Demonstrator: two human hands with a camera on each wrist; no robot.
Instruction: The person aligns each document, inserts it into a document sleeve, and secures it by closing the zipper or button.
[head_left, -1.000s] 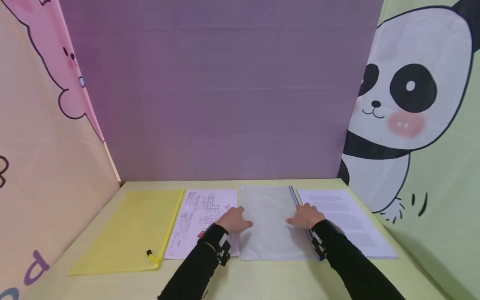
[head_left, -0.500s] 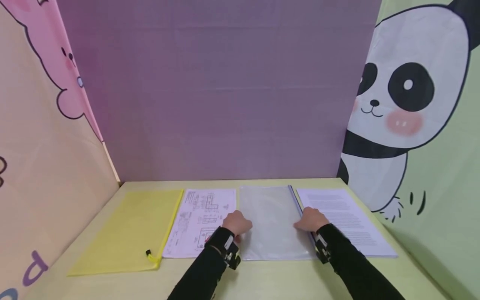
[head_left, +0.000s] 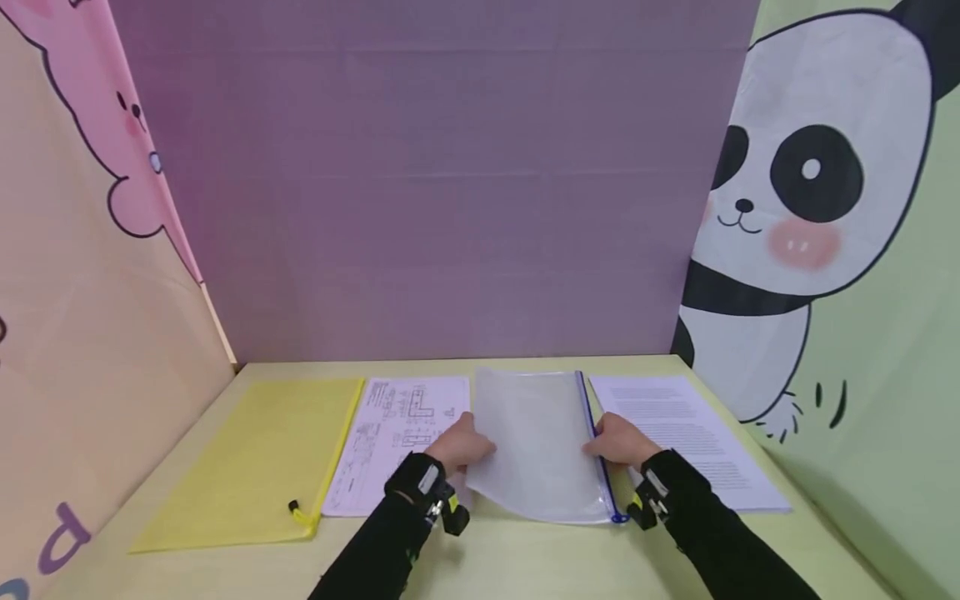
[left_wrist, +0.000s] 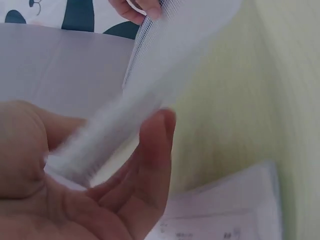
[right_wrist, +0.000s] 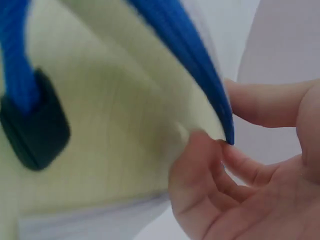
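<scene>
Here, both hands hold a clear mesh zipper pouch point(head_left: 536, 442) lifted off the near middle of the pale yellow-green table point(head_left: 525, 558). The left hand point(head_left: 459, 446) pinches its left edge; the right hand point(head_left: 619, 442) pinches the blue-zippered right edge. A printed drawing sheet point(head_left: 397, 433) lies just left, a yellow zipper pouch point(head_left: 258, 458) farther left, a text page point(head_left: 678, 433) just right. Bare table runs along the near edge.

A yellow zip pouch point(head_left: 255, 462) lies at the left of the pale green table point(head_left: 525, 558), a diagram sheet point(head_left: 393, 437) beside it, and printed text pages point(head_left: 690, 433) lie at the right.
</scene>
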